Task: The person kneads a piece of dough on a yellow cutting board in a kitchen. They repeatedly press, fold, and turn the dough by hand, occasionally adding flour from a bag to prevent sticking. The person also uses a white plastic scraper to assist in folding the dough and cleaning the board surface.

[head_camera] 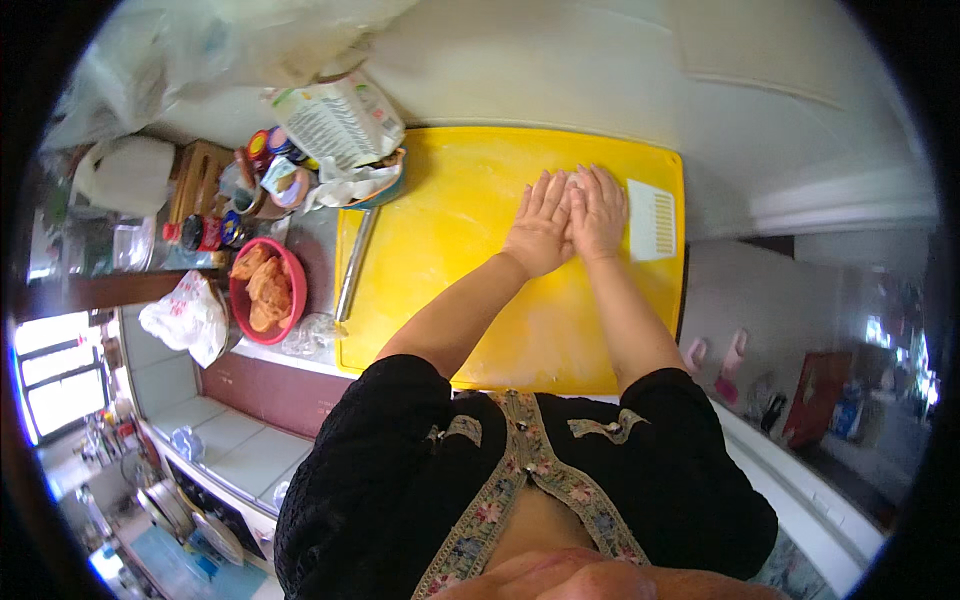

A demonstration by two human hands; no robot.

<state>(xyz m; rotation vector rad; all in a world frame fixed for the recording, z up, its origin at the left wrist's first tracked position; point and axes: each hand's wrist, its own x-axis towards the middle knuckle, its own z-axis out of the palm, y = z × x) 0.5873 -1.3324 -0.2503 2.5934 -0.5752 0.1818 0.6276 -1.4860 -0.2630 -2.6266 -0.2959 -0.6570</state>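
My left hand [538, 232] and my right hand [600, 217] lie flat and side by side, thumbs meeting, towards the far right part of a yellow board [442, 247]. A pale lump, apparently dough [576, 180], shows between the fingers of both hands; most of it is hidden beneath them. Pale, floury smears mark the board. Just right of my right hand lies a white plastic scraper [643, 221] with a row of slots. Along the board's left edge rests a metal rolling pin [355, 264].
Left of the board stands a pink bowl [301, 300] of orange-coloured raw meat pieces, beside a crumpled clear bag [313, 334] and a white plastic bag [187, 319]. Bottles and jars [202, 232] crowd the back left, near a blue container [396, 187] with a printed packet [341, 124].
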